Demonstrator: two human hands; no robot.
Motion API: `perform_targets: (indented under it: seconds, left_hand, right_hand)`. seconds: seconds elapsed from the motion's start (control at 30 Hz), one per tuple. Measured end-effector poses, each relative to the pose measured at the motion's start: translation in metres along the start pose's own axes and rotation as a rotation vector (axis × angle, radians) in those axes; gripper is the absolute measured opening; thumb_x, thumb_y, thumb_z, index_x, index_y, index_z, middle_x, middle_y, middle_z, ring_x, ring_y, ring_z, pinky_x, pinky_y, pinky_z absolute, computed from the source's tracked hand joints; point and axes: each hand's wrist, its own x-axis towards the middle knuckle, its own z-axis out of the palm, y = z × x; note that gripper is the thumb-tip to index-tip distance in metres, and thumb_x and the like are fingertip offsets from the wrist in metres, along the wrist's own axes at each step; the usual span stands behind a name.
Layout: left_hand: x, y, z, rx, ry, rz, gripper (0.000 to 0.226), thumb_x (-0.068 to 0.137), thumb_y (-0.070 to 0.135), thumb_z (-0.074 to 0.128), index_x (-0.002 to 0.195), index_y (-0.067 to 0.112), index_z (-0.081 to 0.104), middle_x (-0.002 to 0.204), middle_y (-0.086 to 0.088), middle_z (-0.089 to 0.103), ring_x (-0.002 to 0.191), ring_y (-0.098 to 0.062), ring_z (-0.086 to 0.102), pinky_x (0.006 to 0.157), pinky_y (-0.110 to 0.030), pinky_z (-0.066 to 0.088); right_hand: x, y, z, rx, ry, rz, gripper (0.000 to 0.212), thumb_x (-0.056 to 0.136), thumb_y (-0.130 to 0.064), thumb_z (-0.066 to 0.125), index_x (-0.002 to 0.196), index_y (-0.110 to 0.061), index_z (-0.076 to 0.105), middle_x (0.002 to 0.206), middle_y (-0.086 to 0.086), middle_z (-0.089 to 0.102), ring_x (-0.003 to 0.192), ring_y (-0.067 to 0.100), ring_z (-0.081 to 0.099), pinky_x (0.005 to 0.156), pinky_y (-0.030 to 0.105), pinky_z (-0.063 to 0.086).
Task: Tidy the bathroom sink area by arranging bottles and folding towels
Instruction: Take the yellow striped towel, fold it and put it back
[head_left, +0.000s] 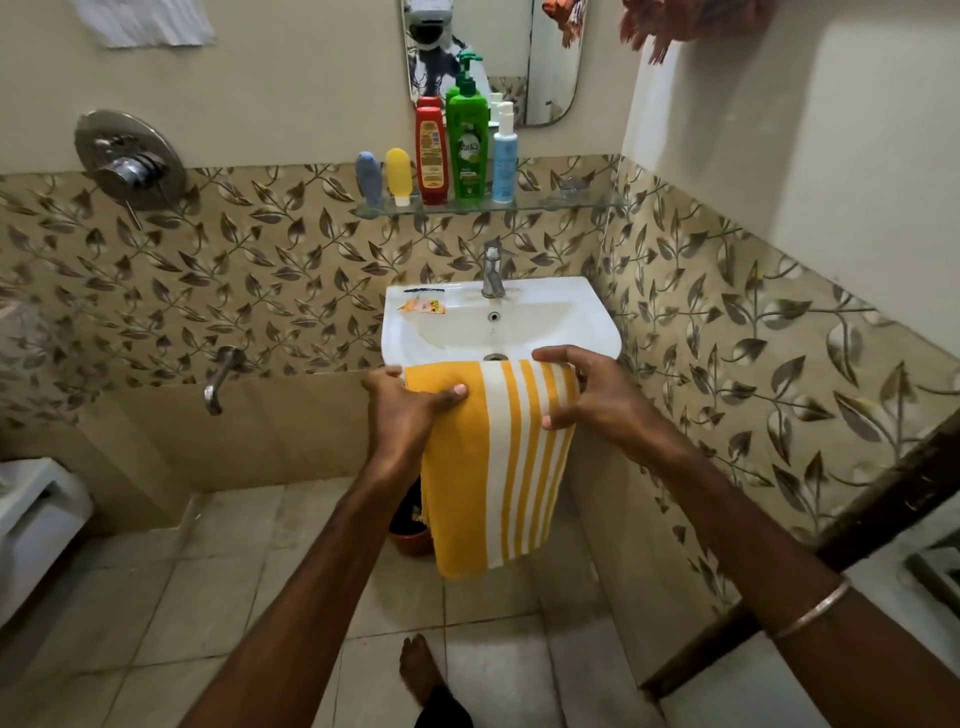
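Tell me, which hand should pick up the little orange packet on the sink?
Probably the left hand. The packet lies on the sink's left rim, on that hand's side. The right hand is farther off. Both grip the striped towel, so one must let go.

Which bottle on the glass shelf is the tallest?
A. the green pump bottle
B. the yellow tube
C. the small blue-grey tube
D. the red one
A: the green pump bottle rises above the red bottle and the white-and-blue bottle on either side of it.
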Motion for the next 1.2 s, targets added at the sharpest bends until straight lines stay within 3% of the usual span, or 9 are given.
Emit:
perform_targets:
  seconds: [0.07, 0.27, 0.5, 0.63, 0.73, 0.87, 1.0, 1.1, 1.2]
  left_hand:
    - [0.001, 0.006, 0.001, 0.021, -0.023, 0.047, 0.091, 0.07, 0.01, 0.088, 0.144, 0.015, 0.035, 0.13, 0.0, 0.045, 0.116, -0.018, 0.046, 0.094, -0.037, 0.046]
    - [0.014, 0.022, 0.006, 0.267, -0.342, 0.109, 0.075, 0.062, -0.002, 0.087, 0.13, 0.017, 0.061, 0.125, 0.001, 0.052, 0.125, -0.029, 0.047, 0.102, -0.052, 0.049]
    - [0.034, 0.046, 0.041, 0.563, -0.291, 0.495, 0.04, 0.074, 0.018, 0.083, 0.113, 0.019, 0.074, 0.105, -0.002, 0.073, 0.099, -0.019, 0.065, 0.087, -0.042, 0.057]
    - [0.054, 0.071, 0.066, 0.645, -0.185, 0.748, 0.03, 0.078, 0.024, 0.081, 0.107, 0.021, 0.076, 0.098, -0.004, 0.075, 0.086, -0.016, 0.066, 0.072, -0.028, 0.054]
    - [0.077, 0.091, 0.085, 0.741, -0.096, 0.948, 0.033, 0.08, 0.034, 0.079, 0.111, 0.022, 0.075, 0.096, -0.009, 0.073, 0.08, -0.025, 0.068, 0.064, -0.033, 0.055]
    - [0.113, 0.135, 0.12, 0.877, 0.129, 1.202, 0.028, 0.08, 0.047, 0.074, 0.099, 0.026, 0.075, 0.088, -0.014, 0.063, 0.074, -0.033, 0.062, 0.055, -0.033, 0.049]
    - [0.147, 0.185, 0.155, 0.782, 0.311, 1.318, 0.029, 0.091, 0.052, 0.065, 0.101, 0.025, 0.073, 0.072, -0.01, 0.065, 0.062, -0.028, 0.062, 0.053, -0.031, 0.049]
    - [0.161, 0.225, 0.182, 0.559, 0.232, 1.328, 0.029, 0.097, 0.049, 0.057, 0.113, 0.028, 0.07, 0.07, -0.002, 0.069, 0.053, -0.017, 0.06, 0.051, -0.028, 0.053]
    - [0.174, 0.266, 0.212, 0.143, 0.056, 1.205, 0.02, 0.093, 0.032, 0.066, 0.112, 0.025, 0.07, 0.085, -0.001, 0.075, 0.064, -0.014, 0.067, 0.057, -0.031, 0.059]
  right_hand:
    - [0.001, 0.0, 0.002, -0.193, 0.0, -0.011, 0.085, 0.068, 0.004, 0.082, 0.142, -0.024, 0.05, 0.14, 0.003, 0.048, 0.129, 0.023, 0.045, 0.097, 0.035, 0.051]
    - [0.006, -0.002, -0.009, -0.516, 0.199, -0.122, 0.063, 0.075, -0.001, 0.079, 0.133, -0.019, 0.06, 0.125, 0.01, 0.063, 0.115, 0.026, 0.058, 0.097, 0.039, 0.052]
    - [0.01, -0.014, -0.044, -0.715, 0.416, -0.224, 0.033, 0.08, -0.012, 0.074, 0.112, -0.021, 0.072, 0.099, 0.004, 0.073, 0.086, 0.02, 0.067, 0.073, 0.038, 0.058]
    - [0.015, -0.026, -0.071, -0.916, 0.604, -0.205, 0.021, 0.086, -0.028, 0.07, 0.106, -0.023, 0.067, 0.089, 0.004, 0.064, 0.075, 0.019, 0.058, 0.06, 0.028, 0.044]
    - [0.02, -0.045, -0.099, -1.019, 0.732, -0.219, 0.023, 0.085, -0.038, 0.073, 0.103, -0.025, 0.066, 0.084, 0.001, 0.062, 0.07, 0.015, 0.052, 0.055, 0.022, 0.035]
    - [0.037, -0.078, -0.132, -0.858, 0.872, -0.295, 0.02, 0.091, -0.035, 0.07, 0.108, -0.026, 0.066, 0.076, -0.004, 0.067, 0.058, 0.015, 0.06, 0.053, 0.02, 0.048]
    - [0.062, -0.112, -0.156, -0.513, 0.94, -0.319, 0.022, 0.098, -0.024, 0.062, 0.118, -0.026, 0.054, 0.081, -0.009, 0.067, 0.054, 0.008, 0.067, 0.052, 0.026, 0.061]
    - [0.08, -0.14, -0.172, -0.309, 1.008, -0.375, 0.021, 0.1, -0.02, 0.056, 0.116, -0.03, 0.046, 0.082, -0.008, 0.072, 0.06, 0.005, 0.072, 0.053, 0.03, 0.062]
    - [0.097, -0.168, -0.185, -0.274, 1.131, -0.467, 0.023, 0.1, -0.021, 0.056, 0.117, -0.03, 0.045, 0.091, -0.016, 0.069, 0.074, 0.004, 0.073, 0.062, 0.032, 0.064]
